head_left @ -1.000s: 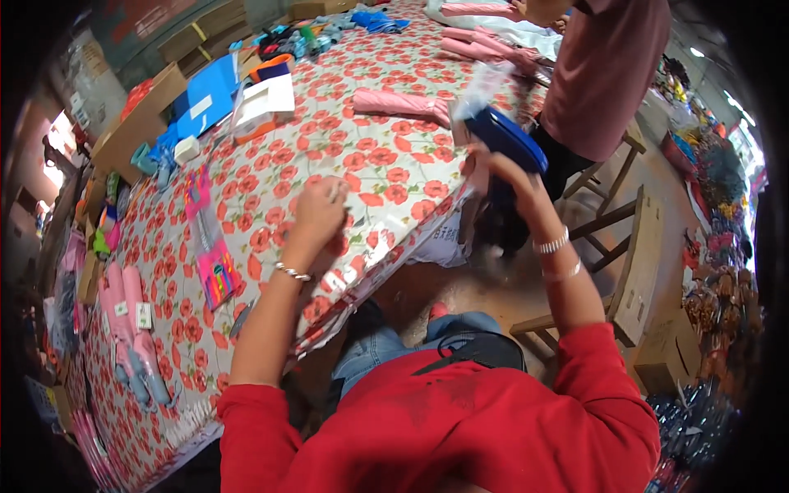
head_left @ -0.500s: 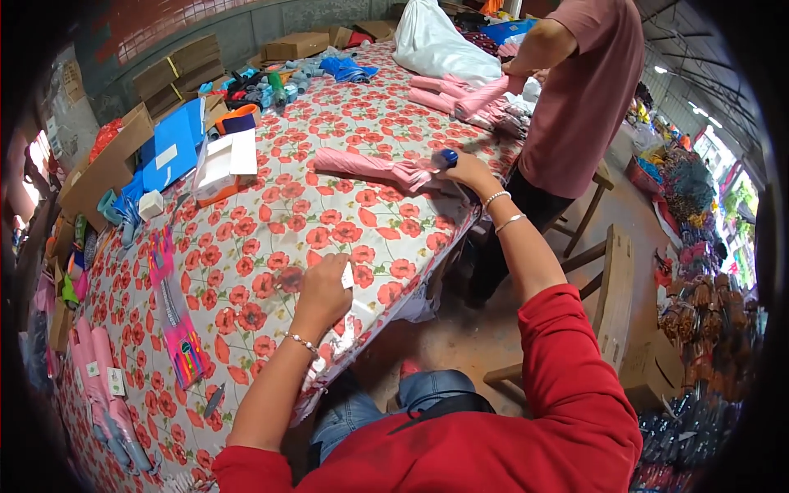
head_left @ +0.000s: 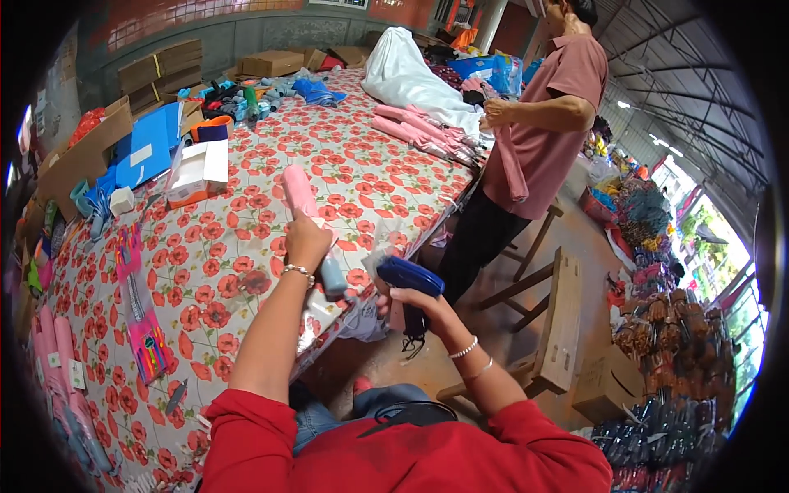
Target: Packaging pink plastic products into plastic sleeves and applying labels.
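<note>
My left hand [head_left: 308,242] is wrapped round a folded pink umbrella [head_left: 299,191], lifted over the near edge of the table. Its cover points away from me and its grey-blue handle [head_left: 333,277] toward me. My right hand [head_left: 423,306] grips a dark blue handheld tool with a black lower part, which looks like a tagging gun [head_left: 411,276]. The tool's front end is just right of the umbrella handle, apart from it. Something pale and blurred shows at that front end. The white tag seen earlier in my left hand cannot be made out now.
A flowered cloth covers the table [head_left: 271,230]. Pink umbrellas [head_left: 419,131] lie far right, and more pink umbrellas [head_left: 62,361] lie near left. A white box [head_left: 201,168] and a blue folder [head_left: 148,156] sit left. A co-worker [head_left: 546,123] stands right, near a wooden bench [head_left: 555,329].
My left hand has taken the pink umbrella, which lay farther off on the table. My right hand has drawn back toward me with the blue tool. The co-worker now holds a pink umbrella upright.
</note>
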`<state>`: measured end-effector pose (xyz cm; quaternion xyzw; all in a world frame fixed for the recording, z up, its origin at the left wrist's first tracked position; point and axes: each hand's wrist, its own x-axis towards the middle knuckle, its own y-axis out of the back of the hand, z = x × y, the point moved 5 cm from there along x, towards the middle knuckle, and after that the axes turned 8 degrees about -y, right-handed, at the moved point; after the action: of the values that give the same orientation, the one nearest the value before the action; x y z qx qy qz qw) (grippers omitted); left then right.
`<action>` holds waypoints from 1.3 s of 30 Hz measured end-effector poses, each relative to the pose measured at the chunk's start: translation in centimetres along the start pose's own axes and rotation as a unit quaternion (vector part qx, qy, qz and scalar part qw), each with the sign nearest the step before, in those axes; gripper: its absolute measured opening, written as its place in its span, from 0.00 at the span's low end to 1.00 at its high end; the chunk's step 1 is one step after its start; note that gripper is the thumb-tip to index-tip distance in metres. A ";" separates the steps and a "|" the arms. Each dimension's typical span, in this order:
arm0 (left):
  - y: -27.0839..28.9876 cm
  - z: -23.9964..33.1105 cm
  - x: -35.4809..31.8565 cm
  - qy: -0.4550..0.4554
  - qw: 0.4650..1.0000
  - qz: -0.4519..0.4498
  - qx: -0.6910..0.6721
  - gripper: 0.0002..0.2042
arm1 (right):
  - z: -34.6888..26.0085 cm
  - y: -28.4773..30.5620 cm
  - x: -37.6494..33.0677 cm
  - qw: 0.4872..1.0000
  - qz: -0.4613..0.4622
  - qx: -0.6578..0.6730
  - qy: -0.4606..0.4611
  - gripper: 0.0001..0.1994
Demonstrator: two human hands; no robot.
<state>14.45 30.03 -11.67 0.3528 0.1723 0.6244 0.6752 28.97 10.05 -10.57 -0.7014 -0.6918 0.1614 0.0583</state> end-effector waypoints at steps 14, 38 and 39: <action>14.5 -7.4 -18.8 -0.326 0.940 -0.077 0.068 0.26 | 6.3 -4.7 -5.4 0.989 -0.052 0.075 -0.113 0.17; 12.9 -7.2 -17.4 -0.034 0.994 0.023 -0.106 0.06 | 10.6 -12.3 0.0 0.958 -0.191 0.105 -0.187 0.13; 12.9 -7.1 -17.5 -0.033 0.993 0.028 -0.114 0.06 | 10.7 -12.2 0.1 0.959 -0.192 0.095 -0.184 0.13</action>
<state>-2.43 14.62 -11.30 0.2984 0.0683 0.6465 0.6988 14.08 9.09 -16.96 -0.5048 -0.7937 0.3386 0.0263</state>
